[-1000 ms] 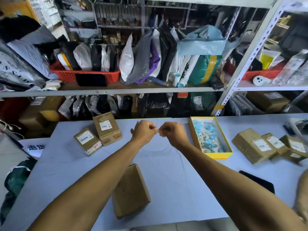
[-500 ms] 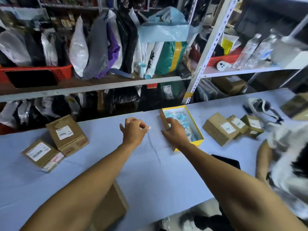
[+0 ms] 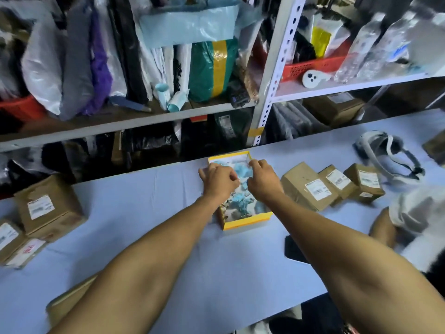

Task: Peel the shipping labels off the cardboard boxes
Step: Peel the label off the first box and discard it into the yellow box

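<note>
Now both hands [image 3: 220, 180] over yellow tray [image 3: 245, 222], prev. beside.

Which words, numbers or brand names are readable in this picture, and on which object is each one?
No text can be read for certain.
Labels on the three boxes to the right: printed lines and barcodes, too blurred.
Label on the big left box: blurred.
Red marks on the lower left box: not legible.
Label on the dark parcel on the lower shelf: too small.
Bottle labels on the upper right shelf: blurred.
</note>
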Demonstrator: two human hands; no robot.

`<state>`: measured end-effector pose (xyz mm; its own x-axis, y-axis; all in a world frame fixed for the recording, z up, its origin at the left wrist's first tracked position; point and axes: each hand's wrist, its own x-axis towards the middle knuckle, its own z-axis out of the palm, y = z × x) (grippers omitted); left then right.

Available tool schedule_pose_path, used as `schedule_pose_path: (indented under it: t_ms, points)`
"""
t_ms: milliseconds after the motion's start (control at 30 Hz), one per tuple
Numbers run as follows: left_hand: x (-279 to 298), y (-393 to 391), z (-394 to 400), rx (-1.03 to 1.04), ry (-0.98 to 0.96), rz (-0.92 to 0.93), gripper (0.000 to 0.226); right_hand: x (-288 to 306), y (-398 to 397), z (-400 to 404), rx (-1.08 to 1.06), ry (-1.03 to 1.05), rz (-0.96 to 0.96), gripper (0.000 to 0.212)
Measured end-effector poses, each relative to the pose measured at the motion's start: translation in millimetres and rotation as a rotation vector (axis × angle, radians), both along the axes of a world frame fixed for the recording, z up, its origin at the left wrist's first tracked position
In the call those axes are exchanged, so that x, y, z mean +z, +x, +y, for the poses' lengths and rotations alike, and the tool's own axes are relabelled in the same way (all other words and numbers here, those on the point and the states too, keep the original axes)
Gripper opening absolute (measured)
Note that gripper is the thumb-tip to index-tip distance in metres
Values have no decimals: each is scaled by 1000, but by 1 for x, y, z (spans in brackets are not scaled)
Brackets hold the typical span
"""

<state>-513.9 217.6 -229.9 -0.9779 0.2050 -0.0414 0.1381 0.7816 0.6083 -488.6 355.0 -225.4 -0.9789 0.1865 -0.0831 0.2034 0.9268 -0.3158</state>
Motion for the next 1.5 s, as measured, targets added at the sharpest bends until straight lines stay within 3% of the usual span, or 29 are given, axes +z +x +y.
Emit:
schedule_pose_path:
  t_ms: [300, 467, 600, 800, 933, 1133, 1300, 1400, 1500]
  points:
    - [-8, -22, 35, -61, -132, -90, 23, -9, -24, 35, 89, 15, -38, 46]
    - [-5, -20, 39, -167, -352, -97, 26, -10, -21, 38, 117, 24, -68, 43]
    - [-10, -14, 29, -260, -498, -103, 67, -9, -17, 34, 132, 27, -64, 43]
    - [-10, 2, -2, -201, -509, -52, 86, -5, -10, 14, 167, 13, -48, 44]
    - [-2, 24, -51, -122, -486, -55, 90, 5, -5, -33, 246, 15, -50, 44]
    - [-4, 85, -189, 138, -526, -76, 88, 4, 27, -182, 481, -53, -55, 51]
    - [-35, 179, -315, 350, -472, -301, 102, -31, 94, -292, 656, -72, -192, 57]
    - [-49, 234, -371, 397, -416, -387, 110, -61, 133, -332, 774, -41, -309, 74]
    - [-65, 276, -406, 352, -362, -482, 119, -78, 167, -352, 757, -68, -432, 95]
